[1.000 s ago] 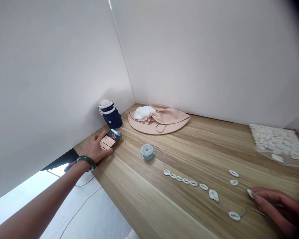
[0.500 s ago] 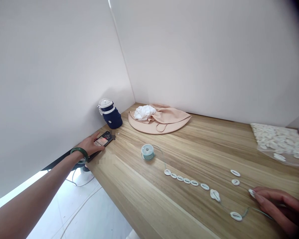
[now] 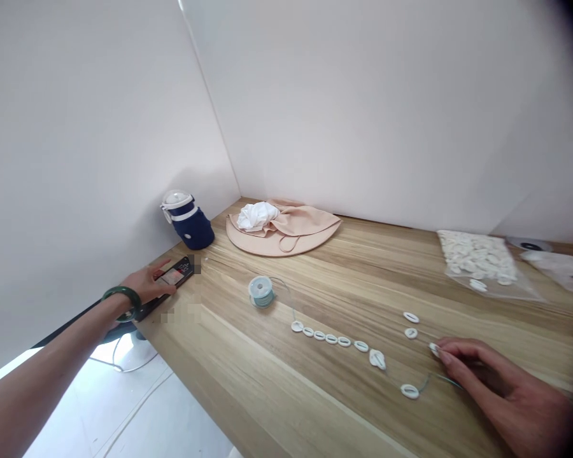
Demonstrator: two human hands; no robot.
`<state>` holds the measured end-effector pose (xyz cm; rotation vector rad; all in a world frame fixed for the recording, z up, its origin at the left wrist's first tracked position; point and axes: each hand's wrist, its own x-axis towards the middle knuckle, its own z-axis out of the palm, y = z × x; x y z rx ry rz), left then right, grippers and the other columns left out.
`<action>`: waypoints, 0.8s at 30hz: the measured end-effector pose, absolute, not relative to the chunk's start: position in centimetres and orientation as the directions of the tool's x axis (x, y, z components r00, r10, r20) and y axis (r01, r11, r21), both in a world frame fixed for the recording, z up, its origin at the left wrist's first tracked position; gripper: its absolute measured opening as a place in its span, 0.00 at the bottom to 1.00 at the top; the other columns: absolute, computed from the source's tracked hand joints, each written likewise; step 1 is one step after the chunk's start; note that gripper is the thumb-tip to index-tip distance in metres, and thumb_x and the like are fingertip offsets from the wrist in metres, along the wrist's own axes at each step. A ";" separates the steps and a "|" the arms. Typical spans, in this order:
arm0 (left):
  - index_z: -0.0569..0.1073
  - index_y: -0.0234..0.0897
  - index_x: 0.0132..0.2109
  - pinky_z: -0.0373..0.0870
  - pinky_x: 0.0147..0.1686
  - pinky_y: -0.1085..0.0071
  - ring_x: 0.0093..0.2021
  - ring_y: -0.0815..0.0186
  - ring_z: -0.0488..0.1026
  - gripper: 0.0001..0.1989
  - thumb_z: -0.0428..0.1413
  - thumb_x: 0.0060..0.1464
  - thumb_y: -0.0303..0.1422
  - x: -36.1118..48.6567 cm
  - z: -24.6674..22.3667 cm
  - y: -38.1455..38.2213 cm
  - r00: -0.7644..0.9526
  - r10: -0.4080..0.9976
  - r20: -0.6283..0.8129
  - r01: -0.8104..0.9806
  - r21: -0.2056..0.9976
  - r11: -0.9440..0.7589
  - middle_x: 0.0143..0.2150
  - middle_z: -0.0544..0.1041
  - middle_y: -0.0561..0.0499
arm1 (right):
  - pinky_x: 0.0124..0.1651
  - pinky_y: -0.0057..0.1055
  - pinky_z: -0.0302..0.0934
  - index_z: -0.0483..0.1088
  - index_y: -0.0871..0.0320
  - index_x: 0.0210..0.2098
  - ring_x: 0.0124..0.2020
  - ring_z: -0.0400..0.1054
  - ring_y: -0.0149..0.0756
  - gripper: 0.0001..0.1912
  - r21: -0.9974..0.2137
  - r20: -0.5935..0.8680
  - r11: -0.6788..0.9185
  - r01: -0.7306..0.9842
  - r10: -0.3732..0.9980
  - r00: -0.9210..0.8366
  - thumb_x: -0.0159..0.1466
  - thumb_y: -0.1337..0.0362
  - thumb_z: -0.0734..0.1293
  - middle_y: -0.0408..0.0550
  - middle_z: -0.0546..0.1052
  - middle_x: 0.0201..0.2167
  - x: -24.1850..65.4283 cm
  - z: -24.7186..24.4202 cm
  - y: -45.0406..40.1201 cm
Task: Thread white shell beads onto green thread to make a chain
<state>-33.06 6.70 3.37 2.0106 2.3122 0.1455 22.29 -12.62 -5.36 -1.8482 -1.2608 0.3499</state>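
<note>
At the table's left edge my left hand (image 3: 146, 284), with a green bangle on the wrist, grips a dark phone (image 3: 176, 275) whose screen is lit; thumb and fingers lie along its two sides. A white cowrie shell (image 3: 434, 349) is pinched between the thumb and fingertips of my right hand (image 3: 499, 381). Beside that hand lie two loose shells, one a cut cowrie shell (image 3: 411, 317). Several shells form a row on a pale blue-green cord (image 3: 289, 299), which leads from a spool (image 3: 261, 294). The cord's other end passes under my right fingers.
A clear bag of cowrie shells (image 3: 480, 257) lies at the back right, near another plastic bag (image 3: 561, 270). A pink sun hat (image 3: 310, 229) with white cloth (image 3: 258, 216) rests against the back wall. A blue bottle (image 3: 191, 226) stands in the left corner.
The view has turned to the right, so things appear further left and more of my right hand shows. Both hands keep their holds on the phone and the shell.
</note>
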 end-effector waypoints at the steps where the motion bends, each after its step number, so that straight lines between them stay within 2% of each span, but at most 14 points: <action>1: 0.70 0.37 0.51 0.70 0.41 0.60 0.43 0.50 0.75 0.29 0.58 0.39 0.41 -33.1 3.2 6.7 -0.136 0.990 0.026 0.983 0.127 0.132 0.42 0.79 0.44 | 0.28 0.29 0.71 0.74 0.49 0.25 0.27 0.75 0.42 0.14 -0.781 0.225 -0.089 0.618 0.883 0.411 0.46 0.47 0.68 0.45 0.80 0.28 21.9 -4.6 -12.7; 2: 0.70 0.39 0.51 0.69 0.42 0.59 0.43 0.51 0.75 0.27 0.56 0.42 0.42 -33.1 3.0 6.8 -0.133 0.990 0.052 0.983 0.134 0.125 0.40 0.79 0.47 | 0.29 0.30 0.71 0.73 0.50 0.25 0.26 0.74 0.40 0.13 -0.791 0.226 -0.061 0.608 0.896 0.384 0.48 0.48 0.67 0.45 0.79 0.26 21.6 -3.9 -12.8; 4: 0.72 0.39 0.47 0.70 0.40 0.57 0.40 0.51 0.76 0.26 0.56 0.39 0.45 -33.2 2.6 6.9 -0.134 0.987 0.086 0.982 0.145 0.121 0.34 0.80 0.51 | 0.31 0.29 0.71 0.73 0.52 0.25 0.25 0.74 0.38 0.14 -0.793 0.241 -0.036 0.608 0.899 0.367 0.50 0.49 0.66 0.45 0.78 0.26 21.2 -3.1 -12.8; 9: 0.72 0.40 0.45 0.72 0.36 0.56 0.35 0.54 0.77 0.31 0.56 0.35 0.53 -32.9 2.7 7.2 -0.156 0.976 0.154 0.978 0.160 0.131 0.26 0.78 0.56 | 0.31 0.27 0.69 0.72 0.55 0.27 0.27 0.73 0.36 0.12 -0.808 0.221 -0.037 0.588 0.906 0.361 0.55 0.52 0.66 0.45 0.78 0.28 20.9 -2.9 -12.8; 10: 0.71 0.40 0.45 0.71 0.36 0.54 0.36 0.52 0.77 0.32 0.57 0.33 0.54 -32.2 3.2 7.0 -0.167 0.971 0.174 0.978 0.157 0.140 0.26 0.78 0.56 | 0.31 0.27 0.69 0.72 0.55 0.28 0.27 0.72 0.36 0.12 -0.820 0.212 -0.038 0.571 0.907 0.364 0.55 0.53 0.66 0.45 0.77 0.28 21.0 -2.9 -12.9; 12: 0.71 0.42 0.47 0.71 0.38 0.51 0.40 0.51 0.76 0.33 0.55 0.36 0.56 -29.8 4.5 6.0 -0.180 0.956 0.233 0.976 0.164 0.144 0.34 0.80 0.54 | 0.31 0.26 0.69 0.71 0.56 0.28 0.28 0.72 0.35 0.12 -0.847 0.191 -0.036 0.531 0.911 0.366 0.56 0.53 0.66 0.46 0.77 0.29 21.0 -3.0 -12.9; 13: 0.71 0.44 0.48 0.70 0.41 0.51 0.43 0.52 0.75 0.30 0.54 0.40 0.55 -27.9 5.3 5.3 -0.178 0.940 0.291 0.972 0.201 0.121 0.39 0.79 0.54 | 0.32 0.26 0.69 0.71 0.56 0.28 0.28 0.72 0.35 0.12 -0.860 0.183 -0.032 0.509 0.912 0.367 0.56 0.54 0.66 0.47 0.77 0.30 21.0 -3.0 -12.9; 15: 0.72 0.48 0.48 0.66 0.49 0.53 0.46 0.58 0.74 0.23 0.53 0.47 0.51 -22.8 6.6 3.3 -0.064 0.928 0.367 0.932 0.354 -0.076 0.46 0.77 0.58 | 0.32 0.26 0.69 0.70 0.57 0.29 0.29 0.71 0.35 0.11 -0.884 0.178 -0.019 0.467 0.910 0.374 0.57 0.55 0.66 0.47 0.76 0.31 20.9 -3.0 -12.9; 17: 0.75 0.46 0.44 0.68 0.49 0.59 0.42 0.60 0.75 0.17 0.54 0.49 0.46 -16.5 7.1 0.9 0.138 0.922 0.363 0.747 0.573 -0.337 0.42 0.79 0.56 | 0.32 0.27 0.69 0.70 0.57 0.29 0.29 0.70 0.34 0.11 -0.899 0.189 0.004 0.438 0.906 0.379 0.57 0.55 0.66 0.48 0.75 0.32 20.8 -2.9 -13.0; 19: 0.78 0.42 0.41 0.72 0.41 0.64 0.36 0.61 0.76 0.14 0.55 0.50 0.42 -9.8 6.6 -1.5 0.367 0.902 0.226 0.492 0.776 -0.394 0.35 0.80 0.51 | 0.32 0.27 0.69 0.69 0.57 0.29 0.30 0.70 0.34 0.09 -0.899 0.223 0.042 0.435 0.901 0.373 0.58 0.57 0.65 0.48 0.74 0.34 20.7 -2.8 -13.1; 21: 0.79 0.38 0.40 0.74 0.36 0.66 0.32 0.62 0.77 0.14 0.55 0.51 0.40 -3.5 5.3 -3.6 0.530 0.848 0.009 0.260 0.950 -0.173 0.33 0.80 0.47 | 0.33 0.27 0.69 0.69 0.56 0.30 0.34 0.70 0.36 0.07 -0.881 0.280 0.092 0.464 0.891 0.357 0.60 0.59 0.64 0.48 0.73 0.35 20.6 -2.5 -13.3; 22: 0.79 0.36 0.41 0.74 0.35 0.67 0.32 0.61 0.77 0.15 0.56 0.50 0.40 -0.8 4.5 -4.5 0.559 0.824 -0.089 0.174 0.985 -0.011 0.35 0.80 0.45 | 0.34 0.27 0.69 0.68 0.56 0.30 0.36 0.70 0.36 0.06 -0.865 0.316 0.118 0.488 0.883 0.347 0.60 0.61 0.64 0.48 0.73 0.36 20.6 -2.3 -13.4; 24: 0.78 0.36 0.45 0.74 0.37 0.66 0.35 0.61 0.77 0.18 0.58 0.47 0.39 3.5 3.0 -5.8 0.577 0.787 -0.218 0.008 0.965 0.262 0.42 0.79 0.43 | 0.38 0.28 0.68 0.68 0.55 0.32 0.39 0.69 0.37 0.03 -0.821 0.392 0.168 0.545 0.861 0.325 0.61 0.63 0.64 0.48 0.73 0.36 20.6 -2.0 -13.6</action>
